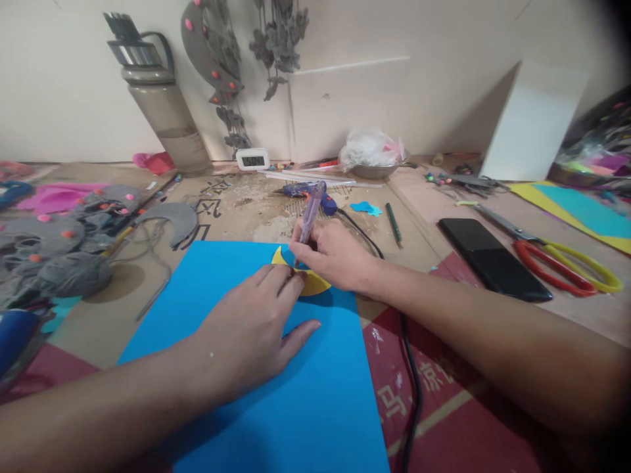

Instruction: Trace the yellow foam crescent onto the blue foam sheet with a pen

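A large blue sheet of paper (315, 394) lies in front of me. On its upper part rests a yellow crescent-shaped paper piece (315, 283), partly covered by my hands. My left hand (256, 322) lies over the sheet, fingertips pressing on the crescent and thumb spread apart. In my right hand (340, 253) is a purple translucent pen (312, 213), gripped between thumb and fingers. Its tip points down at the inner edge of the crescent, close to my left fingertips.
Behind the sheet lies a blue glue gun (328, 200), its black cord running right. A green pencil (394, 223), a phone (493, 259) and red-yellow scissors (557, 263) are to the right. Grey felt pieces (44, 236) crowd the left, near a tall bottle (167, 112).
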Motion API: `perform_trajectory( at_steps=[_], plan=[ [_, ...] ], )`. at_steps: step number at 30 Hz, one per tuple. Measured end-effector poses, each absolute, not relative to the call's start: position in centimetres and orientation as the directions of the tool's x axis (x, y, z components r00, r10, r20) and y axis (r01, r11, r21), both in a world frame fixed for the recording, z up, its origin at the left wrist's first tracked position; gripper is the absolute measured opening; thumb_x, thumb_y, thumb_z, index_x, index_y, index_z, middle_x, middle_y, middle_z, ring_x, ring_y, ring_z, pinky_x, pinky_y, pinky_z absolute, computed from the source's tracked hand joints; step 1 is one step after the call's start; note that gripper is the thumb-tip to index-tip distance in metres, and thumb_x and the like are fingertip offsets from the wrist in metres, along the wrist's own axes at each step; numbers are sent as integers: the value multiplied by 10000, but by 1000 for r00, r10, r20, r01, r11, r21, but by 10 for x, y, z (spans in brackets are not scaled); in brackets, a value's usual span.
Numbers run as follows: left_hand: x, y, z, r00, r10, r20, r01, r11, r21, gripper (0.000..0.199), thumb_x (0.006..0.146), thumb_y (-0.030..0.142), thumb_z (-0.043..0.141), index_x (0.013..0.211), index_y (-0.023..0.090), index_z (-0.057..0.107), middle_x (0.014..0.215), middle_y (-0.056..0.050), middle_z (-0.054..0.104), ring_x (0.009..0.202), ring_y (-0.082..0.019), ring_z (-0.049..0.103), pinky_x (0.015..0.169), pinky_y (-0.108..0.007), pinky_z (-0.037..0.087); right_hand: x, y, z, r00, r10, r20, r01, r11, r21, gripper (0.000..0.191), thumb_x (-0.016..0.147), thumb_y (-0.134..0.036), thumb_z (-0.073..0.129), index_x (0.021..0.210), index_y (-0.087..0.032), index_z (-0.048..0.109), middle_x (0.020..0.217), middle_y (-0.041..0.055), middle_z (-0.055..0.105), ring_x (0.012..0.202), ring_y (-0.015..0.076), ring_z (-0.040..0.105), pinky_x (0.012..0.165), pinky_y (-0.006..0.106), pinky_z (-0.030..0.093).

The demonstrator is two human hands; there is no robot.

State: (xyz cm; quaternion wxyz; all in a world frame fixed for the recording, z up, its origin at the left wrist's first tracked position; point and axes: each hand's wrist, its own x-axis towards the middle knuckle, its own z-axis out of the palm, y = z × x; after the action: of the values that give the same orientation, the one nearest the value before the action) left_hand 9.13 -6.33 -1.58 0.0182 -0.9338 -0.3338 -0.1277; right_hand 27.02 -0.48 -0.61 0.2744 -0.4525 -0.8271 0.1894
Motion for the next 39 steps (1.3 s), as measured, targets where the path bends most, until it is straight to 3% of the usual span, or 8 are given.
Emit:
perform_trajectory(
  at_steps=[7,22,39],
  plan=[
    [91,-64,-15,736,632,244,643,-764,41,409,940,454,540,1081,89,659,1146,-188,654,1086,-356,624,915,-531,571,271,-5,-5,-440,856,273,633,511,-581,191,901,-240,490,752,-164,580,732,32,653,668,133,543,668,278,380],
    [91,-63,-15,748,617,243,639,-769,-12,392,939,451,531,1083,110,659,1132,-172,673,1053,-327,640,881,-483,586,274,-5,-3,-444,856,266,665,514,-542,190,880,-227,496,716,-164,567,694,23,607,660,133,515,668,287,360],
    [91,-62,-15,745,623,238,639,-769,15,428,946,444,512,1135,88,657,1176,-188,658,1084,-360,625,890,-539,579,278,-8,-2,-446,849,282,652,524,-548,202,883,-226,495,691,-175,530,710,26,607,689,137,534,668,291,353]
  ],
)
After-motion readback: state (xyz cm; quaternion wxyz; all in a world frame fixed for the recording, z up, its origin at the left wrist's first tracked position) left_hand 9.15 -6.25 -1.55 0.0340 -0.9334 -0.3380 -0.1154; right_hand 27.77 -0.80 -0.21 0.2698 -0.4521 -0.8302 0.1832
